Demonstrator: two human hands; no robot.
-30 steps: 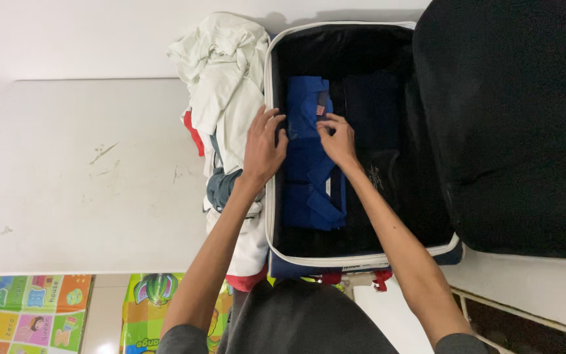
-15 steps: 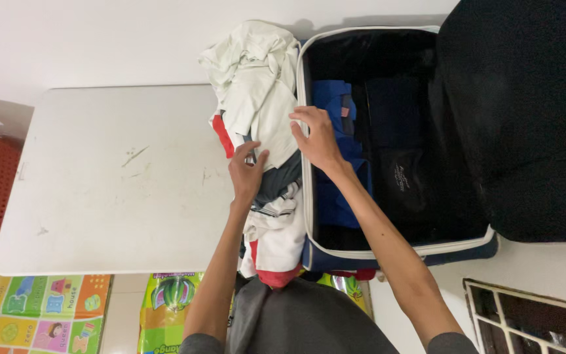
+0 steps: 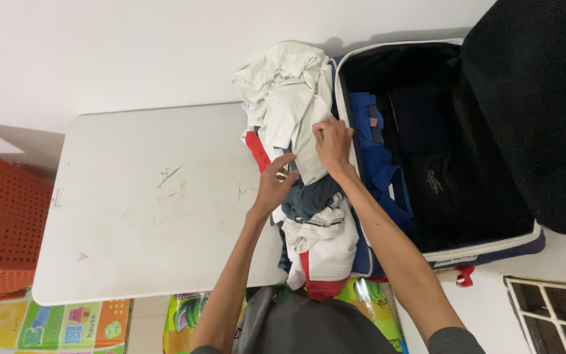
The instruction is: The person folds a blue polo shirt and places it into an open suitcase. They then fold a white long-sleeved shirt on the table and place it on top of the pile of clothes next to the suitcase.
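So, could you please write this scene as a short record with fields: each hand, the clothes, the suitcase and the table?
left hand: on the clothes pile, fingers at a white garment
right hand: gripping white cloth at the top of the pile
clothes pile: white, red and dark grey garments, heaped between table and suitcase
suitcase: open, dark lining, lid raised at right
blue garment: folded, inside the suitcase at its left side
table: white, scuffed top

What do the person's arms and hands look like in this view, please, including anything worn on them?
Both forearms are bare, with dark grey sleeves showing only at the bottom edge of the picture. The left hand and the right hand are bare too: no gloves, and no rings, watch or bracelet that I can make out.
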